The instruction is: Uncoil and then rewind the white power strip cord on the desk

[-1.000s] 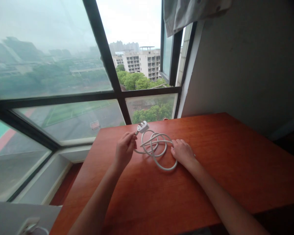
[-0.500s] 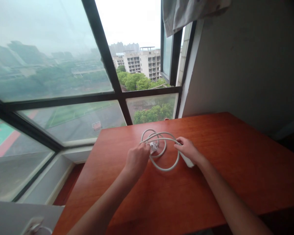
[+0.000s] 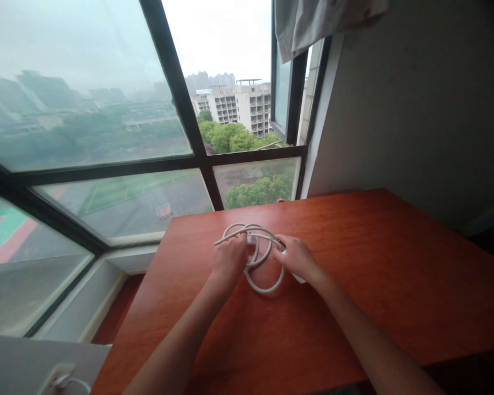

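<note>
A thick white cable (image 3: 265, 291) lies in loose loops between my two hands, above the reddish wooden table. My left hand (image 3: 229, 257) is closed round part of the loops on the left. Beside its fingers shows a whitish plug (image 3: 251, 240), partly hidden. My right hand (image 3: 297, 259) is closed on a white power strip (image 3: 299, 279) at the end where the cable enters. The palm and fingers cover most of the strip; only its near end and a bit by the thumb show.
The wooden table (image 3: 379, 263) reaches to the window frame (image 3: 156, 163) and to the grey wall (image 3: 403, 120) on the right. A curtain (image 3: 308, 27) hangs at the top. At lower left, a white plug sits in a wall socket (image 3: 61, 378).
Both hands have shifted left, the right one further, bringing the power strip closer to my left hand. The cable loops have drawn together and moved left, and the plug is more hidden.
</note>
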### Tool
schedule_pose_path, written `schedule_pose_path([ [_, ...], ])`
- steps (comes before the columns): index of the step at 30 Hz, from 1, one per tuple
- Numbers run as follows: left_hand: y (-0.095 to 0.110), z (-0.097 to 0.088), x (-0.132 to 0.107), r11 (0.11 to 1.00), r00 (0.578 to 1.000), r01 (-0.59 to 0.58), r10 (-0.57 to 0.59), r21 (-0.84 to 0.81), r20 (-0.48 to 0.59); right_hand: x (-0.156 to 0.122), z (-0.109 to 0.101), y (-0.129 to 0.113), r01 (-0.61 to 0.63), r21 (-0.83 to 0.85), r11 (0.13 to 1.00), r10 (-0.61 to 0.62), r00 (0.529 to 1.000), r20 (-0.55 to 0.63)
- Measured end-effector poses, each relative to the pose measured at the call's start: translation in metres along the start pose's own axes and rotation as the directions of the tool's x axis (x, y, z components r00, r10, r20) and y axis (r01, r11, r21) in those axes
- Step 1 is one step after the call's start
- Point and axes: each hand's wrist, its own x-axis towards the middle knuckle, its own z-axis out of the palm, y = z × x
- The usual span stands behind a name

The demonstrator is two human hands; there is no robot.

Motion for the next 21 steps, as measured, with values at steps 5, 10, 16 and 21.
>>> schedule_pose_path([
  [5, -0.023, 0.004, -0.012, 0.934, 0.993, -0.049, 0.006, -0.354, -0.121, 0.012, 0.013, 0.000, -0.033, -0.158, 0.987, 0.038, 0.999, 0.028],
  [10, -0.057, 0.018, -0.023, 0.507, 0.991, 0.012, -0.122, -0.862, -0.057, 0.018, 0.022, 0.002, -0.103, -0.237, 0.966, 0.124, 0.989, 0.079],
  [16, -0.081, 0.046, -0.019, 0.620, 0.994, 0.055, 0.041, -0.783, 0.103, 0.025, 0.027, 0.006, -0.120, -0.308, 0.944, 0.157, 0.982, 0.100],
  [21, -0.060, 0.051, 0.002, 0.504, 0.999, -0.053, 0.034, -0.862, -0.041, 0.029, 0.026, 0.006, -0.126, -0.324, 0.938, 0.167, 0.981, 0.102],
])
